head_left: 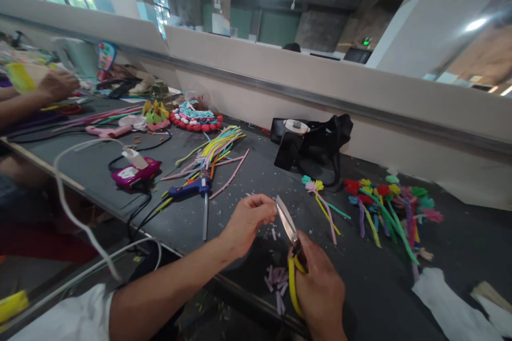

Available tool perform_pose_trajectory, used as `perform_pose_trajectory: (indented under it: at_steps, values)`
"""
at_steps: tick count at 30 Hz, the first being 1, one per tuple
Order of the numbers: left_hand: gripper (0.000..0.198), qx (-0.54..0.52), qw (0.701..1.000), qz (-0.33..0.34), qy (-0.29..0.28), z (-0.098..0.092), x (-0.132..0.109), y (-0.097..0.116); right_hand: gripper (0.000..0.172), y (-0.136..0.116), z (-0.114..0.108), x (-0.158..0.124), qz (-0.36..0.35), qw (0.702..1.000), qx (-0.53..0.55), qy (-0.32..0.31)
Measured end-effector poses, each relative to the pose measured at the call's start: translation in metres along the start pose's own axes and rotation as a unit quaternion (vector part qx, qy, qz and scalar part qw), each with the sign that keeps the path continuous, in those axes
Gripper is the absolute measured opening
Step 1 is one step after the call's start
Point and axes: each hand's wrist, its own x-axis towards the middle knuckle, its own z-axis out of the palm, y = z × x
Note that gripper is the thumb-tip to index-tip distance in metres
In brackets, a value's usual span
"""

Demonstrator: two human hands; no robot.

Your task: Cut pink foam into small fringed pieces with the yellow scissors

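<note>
My right hand [320,282] is wrapped around the yellow handles of a pair of scissors [288,229], whose blades point up and away from me. Close to the blade tips, my left hand [250,221] is closed in a pinch; what sits between its fingertips is too small to make out. Below the scissors, a small heap of short purple strips [277,279] lies by the table's near edge. Tiny pale scraps [274,233] are scattered on the dark tabletop around my hands.
A blue glue gun [188,188] and a bundle of colourful strips [220,146] lie left of centre, near a purple power strip [136,172]. Fuzzy flowers [384,192] lie to the right, a black bag [312,144] behind. At far left is another person's hand [60,85].
</note>
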Motion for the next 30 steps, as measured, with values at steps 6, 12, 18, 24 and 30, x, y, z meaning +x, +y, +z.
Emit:
perform_pose_trajectory:
  at_steps: [6, 12, 18, 24, 30]
  values:
    - [0.009, 0.047, 0.999, 0.020, 0.011, 0.000, -0.001, 0.001, 0.040, 0.001, -0.001, -0.001, 0.009, 1.000, 0.007, -0.011]
    - [0.007, -0.021, 0.998, -0.043, -0.035, 0.002, -0.002, 0.003, 0.037, -0.003, -0.005, 0.005, 0.091, 0.988, 0.124, 0.000]
    - [0.009, -0.021, 0.985, -0.139, -0.100, 0.005, -0.005, -0.004, 0.045, -0.009, -0.019, 0.018, 0.210, 0.930, 0.303, 0.007]
    - [0.005, 0.122, 0.963, -0.185, -0.152, 0.009, -0.012, -0.014, 0.055, -0.011, -0.027, 0.023, 0.270, 0.869, 0.415, 0.015]
    - [0.006, 0.192, 0.959, -0.152, -0.141, 0.010, -0.014, -0.023, 0.045, -0.014, -0.028, 0.026, 0.236, 0.882, 0.407, 0.017]
